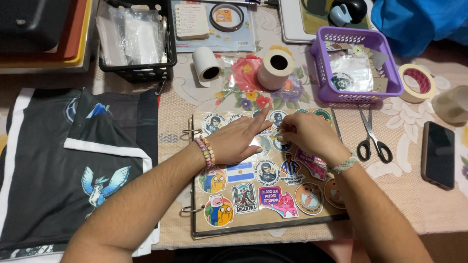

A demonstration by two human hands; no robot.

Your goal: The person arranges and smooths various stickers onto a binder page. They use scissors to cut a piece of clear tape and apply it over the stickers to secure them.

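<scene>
An open ring binder lies in front of me, its tan page covered with several round and shaped stickers. My left hand rests flat on the upper part of the page, fingers spread, index finger pointing up at a round sticker. My right hand is beside it, fingertips pinched on a small round sticker near the page's top. Bead bracelets circle my left wrist, a woven band my right.
Scissors lie right of the binder, a dark phone further right. A purple basket, two tape rolls, two white label rolls, a black basket and a dark shirt surround it.
</scene>
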